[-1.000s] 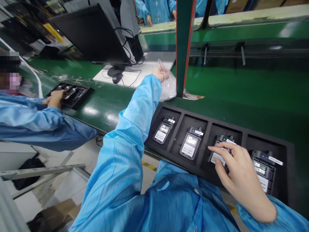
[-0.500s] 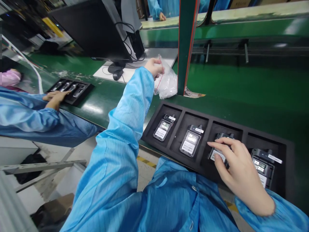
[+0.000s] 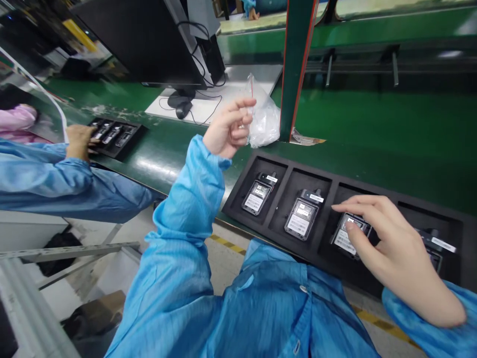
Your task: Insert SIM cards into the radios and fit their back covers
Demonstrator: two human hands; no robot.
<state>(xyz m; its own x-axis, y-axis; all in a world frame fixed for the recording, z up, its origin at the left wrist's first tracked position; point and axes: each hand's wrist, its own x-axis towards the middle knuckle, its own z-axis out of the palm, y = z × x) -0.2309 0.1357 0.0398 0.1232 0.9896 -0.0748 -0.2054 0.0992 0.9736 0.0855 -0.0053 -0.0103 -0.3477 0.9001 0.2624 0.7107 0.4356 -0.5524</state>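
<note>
Hovering over the right half of a long, matte black four-compartment tray point(image 3: 323, 219), the right hand point(image 3: 395, 238) has its fingers loosely spread and its thumb apart from them, with nothing visible in its grasp. Under its fingertips, a black handheld device with white labels point(image 3: 347, 238) lies in the third compartment from the left, partly covered. Similar devices lie in the first compartment point(image 3: 258, 196), in the second point(image 3: 301, 216) and in the rightmost one point(image 3: 443, 244), the last mostly hidden by the hand. Farther off, the left hand point(image 3: 231, 128) is raised with fingers half curled, its tips in front of a clear plastic bag with a red seal line point(image 3: 264, 122); whether it pinches anything cannot be told. The bag sits just left of a dark green post with red edges point(image 3: 298, 59). Farther left are a black monitor point(image 3: 141, 44) and a black mouse point(image 3: 183, 110); at far left, a co-worker's hand point(image 3: 79, 141) is at a smaller black tray point(image 3: 130, 144).
</note>
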